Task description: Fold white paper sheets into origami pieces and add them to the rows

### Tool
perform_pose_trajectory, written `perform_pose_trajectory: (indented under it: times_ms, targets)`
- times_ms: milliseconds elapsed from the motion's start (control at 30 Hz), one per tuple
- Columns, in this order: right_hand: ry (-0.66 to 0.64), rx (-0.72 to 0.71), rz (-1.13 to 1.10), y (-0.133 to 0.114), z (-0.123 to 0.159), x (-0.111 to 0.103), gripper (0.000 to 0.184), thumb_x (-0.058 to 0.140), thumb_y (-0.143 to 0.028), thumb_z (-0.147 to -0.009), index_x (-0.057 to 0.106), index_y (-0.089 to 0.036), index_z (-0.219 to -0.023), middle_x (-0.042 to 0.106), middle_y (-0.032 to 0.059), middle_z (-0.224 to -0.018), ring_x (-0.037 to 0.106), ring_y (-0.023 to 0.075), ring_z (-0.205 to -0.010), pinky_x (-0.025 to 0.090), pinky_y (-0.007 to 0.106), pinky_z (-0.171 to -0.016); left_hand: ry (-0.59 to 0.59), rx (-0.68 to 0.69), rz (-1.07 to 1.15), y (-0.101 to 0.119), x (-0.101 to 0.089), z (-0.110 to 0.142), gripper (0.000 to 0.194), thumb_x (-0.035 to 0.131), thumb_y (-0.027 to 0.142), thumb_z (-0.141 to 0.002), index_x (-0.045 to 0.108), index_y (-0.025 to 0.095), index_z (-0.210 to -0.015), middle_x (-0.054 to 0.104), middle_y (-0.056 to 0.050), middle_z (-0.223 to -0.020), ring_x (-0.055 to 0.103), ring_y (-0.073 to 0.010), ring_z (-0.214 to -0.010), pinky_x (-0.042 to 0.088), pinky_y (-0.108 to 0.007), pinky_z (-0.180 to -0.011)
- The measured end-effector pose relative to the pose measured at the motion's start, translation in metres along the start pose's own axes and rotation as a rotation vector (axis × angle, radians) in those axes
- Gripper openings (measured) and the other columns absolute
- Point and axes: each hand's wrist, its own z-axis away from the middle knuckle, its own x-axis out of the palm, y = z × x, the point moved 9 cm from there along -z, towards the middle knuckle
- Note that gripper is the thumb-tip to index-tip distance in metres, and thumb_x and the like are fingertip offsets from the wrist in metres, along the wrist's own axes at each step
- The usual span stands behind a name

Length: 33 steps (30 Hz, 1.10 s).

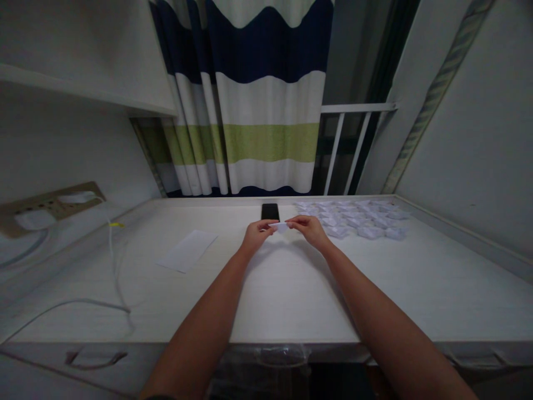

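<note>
Both my hands are out over the middle of a white desk point(291, 289), pinching a small folded piece of white paper point(280, 226) between them. My left hand point(256, 233) grips its left end with closed fingers. My right hand point(308, 229) holds its right end the same way. The paper is lifted a little above the desk top. Just behind it lies a black phone point(270, 211), face up.
Several small folded white paper pieces point(353, 218) lie in rows at the back right. A flat white sheet point(188, 250) rests at the left. A white cable point(112, 266) trails from a wall socket point(45, 208). A striped curtain point(258, 100) hangs behind.
</note>
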Motion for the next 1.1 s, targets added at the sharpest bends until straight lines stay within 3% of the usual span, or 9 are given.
perform_pose_trajectory:
  times_ms: [433, 600, 767, 967, 1100]
  targets:
    - [0.017, -0.047, -0.019, -0.006, 0.001, 0.001, 0.024, 0.063, -0.036, -0.062, 0.069, -0.017, -0.076, 0.064, 0.0063, -0.078, 0.056, 0.0152, -0.069, 0.044, 0.026, -0.060, -0.025, 0.008, -0.080, -0.001, 0.002, 0.001, 0.026, 0.064, 0.033, -0.061, 0.070, 0.013, -0.078, 0.065, -0.004, -0.063, 0.055, -0.0130, -0.058, 0.043, -0.024, -0.057]
    - [-0.020, -0.048, -0.049, -0.004, 0.001, 0.005, 0.021, 0.063, -0.036, -0.062, 0.067, -0.016, -0.068, 0.064, 0.0057, -0.072, 0.057, 0.0149, -0.067, 0.044, 0.026, -0.061, -0.035, -0.029, -0.047, -0.005, 0.004, 0.001, 0.027, 0.063, 0.034, -0.061, 0.069, 0.011, -0.076, 0.064, -0.005, -0.066, 0.054, -0.0121, -0.058, 0.045, -0.023, -0.054]
    - [-0.062, -0.010, -0.119, 0.000, 0.001, 0.012, 0.021, 0.062, -0.034, -0.063, 0.065, -0.014, -0.070, 0.062, 0.0022, -0.063, 0.054, 0.0120, -0.059, 0.043, 0.025, -0.058, -0.024, 0.041, -0.045, 0.004, 0.004, 0.001, 0.028, 0.064, 0.035, -0.060, 0.066, 0.012, -0.075, 0.062, -0.005, -0.077, 0.054, -0.0123, -0.064, 0.046, -0.020, -0.046]
    - [-0.060, 0.000, -0.161, 0.002, 0.003, 0.019, 0.021, 0.062, -0.034, -0.063, 0.063, -0.014, -0.070, 0.058, 0.0000, -0.057, 0.050, 0.0098, -0.054, 0.039, 0.023, -0.052, -0.147, -0.075, 0.007, -0.006, 0.020, 0.003, 0.030, 0.065, 0.033, -0.059, 0.063, 0.011, -0.079, 0.060, -0.002, -0.063, 0.054, -0.0096, -0.051, 0.043, -0.019, -0.044]
    - [-0.064, 0.000, -0.143, 0.005, 0.002, 0.022, 0.021, 0.062, -0.034, -0.063, 0.063, -0.014, -0.070, 0.058, 0.0001, -0.057, 0.049, 0.0096, -0.052, 0.038, 0.023, -0.051, -0.141, -0.074, -0.004, -0.004, 0.020, 0.005, 0.023, 0.065, 0.032, -0.060, 0.061, 0.011, -0.069, 0.058, 0.000, -0.056, 0.054, -0.0092, -0.048, 0.042, -0.019, -0.046]
